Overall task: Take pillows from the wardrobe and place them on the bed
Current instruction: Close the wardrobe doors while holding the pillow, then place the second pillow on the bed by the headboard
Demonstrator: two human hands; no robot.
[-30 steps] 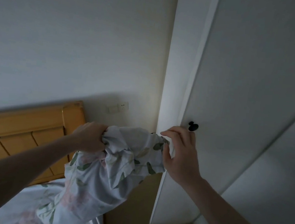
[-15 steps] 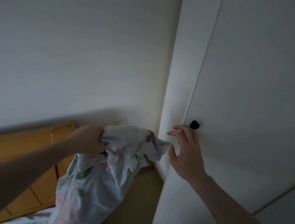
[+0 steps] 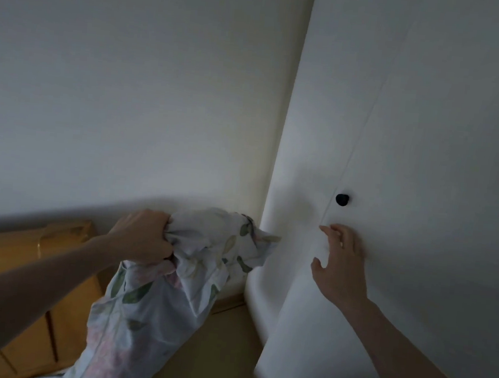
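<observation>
A floral white pillow [image 3: 153, 307] hangs at lower centre, and my left hand [image 3: 144, 237] grips its bunched top end. My right hand [image 3: 341, 263] holds nothing; its fingers are spread and lie against the white wardrobe door [image 3: 437, 205], just below the small black knob [image 3: 342, 199]. The wardrobe door looks closed. At lower left shows the wooden headboard [image 3: 30, 305] of the bed, with the mattress mostly out of view.
A plain white wall [image 3: 130, 88] fills the left and centre. A strip of tan floor [image 3: 216, 351] runs between the headboard and the wardrobe, with a skirting board along the wall's foot.
My right hand has let go of the pillow and moved right onto the wardrobe door below the knob. The pillow now hangs from my left hand alone. The view has swung right.
</observation>
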